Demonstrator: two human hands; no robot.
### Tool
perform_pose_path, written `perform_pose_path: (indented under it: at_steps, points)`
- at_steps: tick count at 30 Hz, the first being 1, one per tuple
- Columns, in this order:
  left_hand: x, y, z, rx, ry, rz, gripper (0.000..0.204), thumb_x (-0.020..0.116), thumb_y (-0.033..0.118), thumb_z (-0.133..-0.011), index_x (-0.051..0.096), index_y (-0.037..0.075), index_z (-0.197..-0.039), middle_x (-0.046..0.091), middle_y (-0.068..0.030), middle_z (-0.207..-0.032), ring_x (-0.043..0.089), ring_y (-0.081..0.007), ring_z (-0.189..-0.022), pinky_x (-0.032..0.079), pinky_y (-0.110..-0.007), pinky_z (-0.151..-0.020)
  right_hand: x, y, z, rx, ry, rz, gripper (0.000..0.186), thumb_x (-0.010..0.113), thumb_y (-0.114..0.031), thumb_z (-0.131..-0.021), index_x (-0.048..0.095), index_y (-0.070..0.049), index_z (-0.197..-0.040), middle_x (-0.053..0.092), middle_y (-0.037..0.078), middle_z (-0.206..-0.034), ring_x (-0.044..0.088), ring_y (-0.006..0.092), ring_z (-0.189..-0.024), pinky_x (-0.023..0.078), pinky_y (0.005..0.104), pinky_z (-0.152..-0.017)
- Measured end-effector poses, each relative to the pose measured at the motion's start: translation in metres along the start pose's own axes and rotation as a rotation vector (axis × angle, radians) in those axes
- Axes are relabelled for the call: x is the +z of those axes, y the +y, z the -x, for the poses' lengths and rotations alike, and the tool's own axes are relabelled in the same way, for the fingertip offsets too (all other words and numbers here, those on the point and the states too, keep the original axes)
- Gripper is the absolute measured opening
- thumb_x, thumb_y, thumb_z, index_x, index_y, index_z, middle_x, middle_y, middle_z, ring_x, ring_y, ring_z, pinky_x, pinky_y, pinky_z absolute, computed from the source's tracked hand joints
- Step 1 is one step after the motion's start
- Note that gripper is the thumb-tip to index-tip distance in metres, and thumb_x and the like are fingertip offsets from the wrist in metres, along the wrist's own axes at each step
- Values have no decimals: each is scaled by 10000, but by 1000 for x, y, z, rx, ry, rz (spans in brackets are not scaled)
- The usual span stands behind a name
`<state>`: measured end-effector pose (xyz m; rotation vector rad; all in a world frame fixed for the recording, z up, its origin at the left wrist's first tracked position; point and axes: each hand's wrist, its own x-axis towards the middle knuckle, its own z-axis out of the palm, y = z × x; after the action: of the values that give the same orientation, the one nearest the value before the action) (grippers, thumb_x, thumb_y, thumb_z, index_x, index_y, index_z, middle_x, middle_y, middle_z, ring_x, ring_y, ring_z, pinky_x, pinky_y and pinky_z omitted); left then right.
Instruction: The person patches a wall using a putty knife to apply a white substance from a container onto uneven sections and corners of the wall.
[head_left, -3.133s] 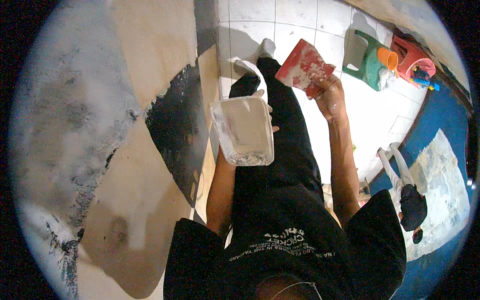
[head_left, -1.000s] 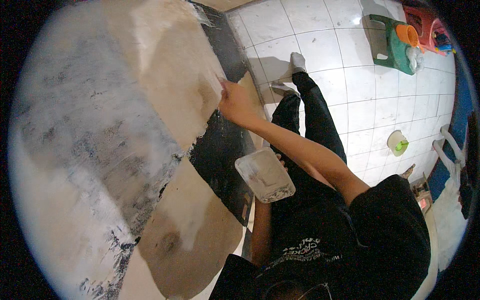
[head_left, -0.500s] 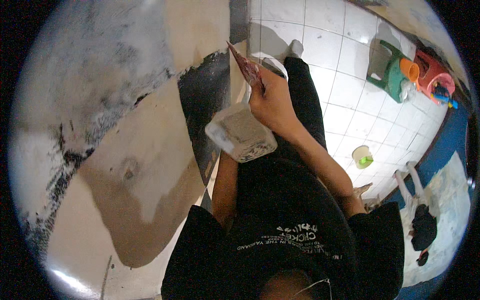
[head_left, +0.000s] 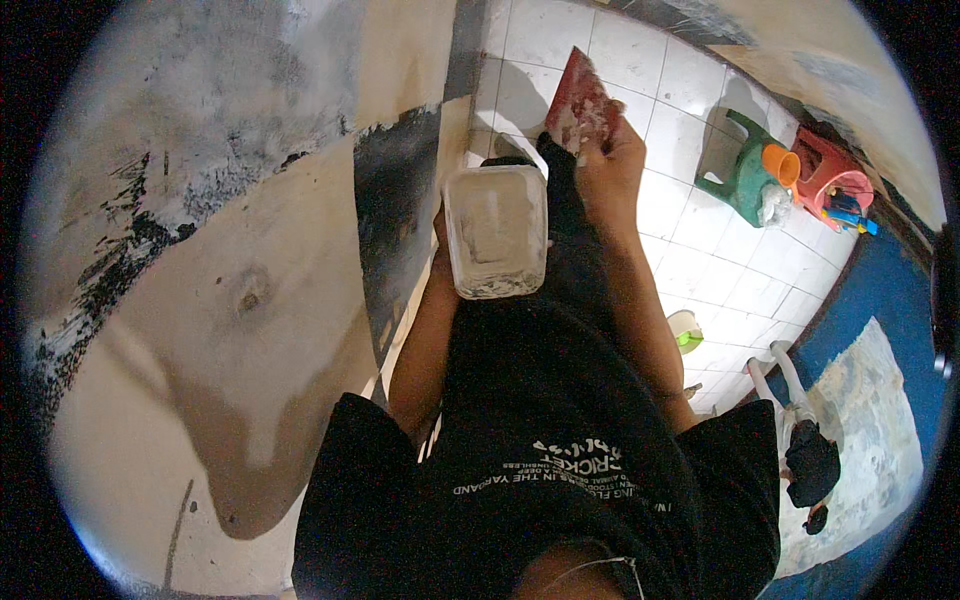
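Observation:
My left hand [head_left: 441, 240] holds up a clear rectangular plastic tub [head_left: 453, 232] in front of my body. Most of its fingers are hidden behind the tub. Pale greyish paste coats the tub's inside, with dark smears along the near end. To the right of it and a bit farther out, my right hand [head_left: 612, 172] grips a flat red scraper [head_left: 580, 105] smeared with whitish paste. The scraper's blade points away from me, over the floor and apart from the wall. On my left, the wall [head_left: 270, 220] carries grey smears, beige paint and a black band.
White floor tiles [head_left: 625, 50] run along the right. A green stool [head_left: 745, 165] with an orange cup [head_left: 780, 165] stands beside a red stool [head_left: 828, 165] bearing several items. A pale bucket [head_left: 686, 330] sits nearer. Another person [head_left: 812, 462] is by the blue wall at right.
My right hand has swung right, away from the wall and the tub, with the scraper turning its flat side up. The tub has levelled out, its inside now facing me.

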<state>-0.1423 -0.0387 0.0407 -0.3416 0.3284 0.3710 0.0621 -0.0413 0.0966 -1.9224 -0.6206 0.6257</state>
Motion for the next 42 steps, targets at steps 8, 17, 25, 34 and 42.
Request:
perform_pose_path:
  at_steps: [8, 17, 25, 34, 42]
  points:
    - [11, 8, -8, -1, -17, -105, 813, 373, 661, -799, 303, 45, -1325, 427, -185, -1264, 457, -339, -1133, 358, -486, -972, -77, -17, 11, 315, 123, -583, 202, 531, -126, -875, 563, 42, -981, 586, 80, -748, 504, 102, -521, 383, 230, -417]
    - [83, -14, -78, 74, -92, -299, 809, 352, 669, -803, 306, 55, -1328, 429, -166, -1271, 451, -321, -1148, 355, -465, -984, -140, -111, 29, -128, -42, -115, 171, 485, 10, -813, 492, 42, -981, 602, 142, -800, 587, 206, -701, 462, 272, -663]
    - [136, -49, -98, 159, -163, -389, 805, 333, 676, -807, 309, 65, -1330, 431, -149, -1277, 445, -306, -1161, 352, -447, -994, -120, -155, 20, -237, -203, 788, 341, 512, -46, -724, 402, 71, -1025, 591, 224, -661, 622, 338, -563, 508, 411, -495]
    - [172, -71, -87, 114, -187, -343, 788, 302, 681, -818, 323, 81, -1327, 442, -113, -1281, 435, -273, -1182, 349, -407, -1008, -114, -142, 17, -338, -244, 783, 322, 521, -21, -689, 404, 39, -983, 559, 253, -587, 584, 413, -566, 482, 462, -522]
    - [174, -76, -88, 243, 1, -693, 733, 254, 650, -851, 352, 86, -1310, 449, -117, -1271, 446, -263, -1168, 378, -407, -980, -100, -148, 33, -323, -249, 867, 407, 538, -34, -672, 414, 49, -1050, 568, 249, -600, 594, 401, -580, 489, 454, -544]
